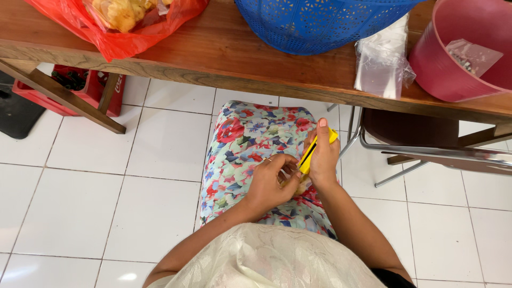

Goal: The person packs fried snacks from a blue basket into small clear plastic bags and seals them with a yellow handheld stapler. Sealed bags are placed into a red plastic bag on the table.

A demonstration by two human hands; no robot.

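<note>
My right hand (324,160) grips a yellow utility knife (311,153), thumb stretched along its top. My left hand (269,184) curls around a small pale piece of food (298,185) that sits right under the knife's lower end; most of that piece is hidden by my fingers. Both hands hover over my lap, which is covered by a floral skirt (245,144) in red, blue and pale green. A cream lace top (266,261) fills the bottom of the view.
A wooden table (213,48) runs across the top, carrying a red plastic bag of yellowish food (120,21), a blue perforated basket (314,24), clear plastic bags (381,61) and a pink bucket (464,48). A red crate (80,90) and a metal chair (421,138) stand on the white tile floor.
</note>
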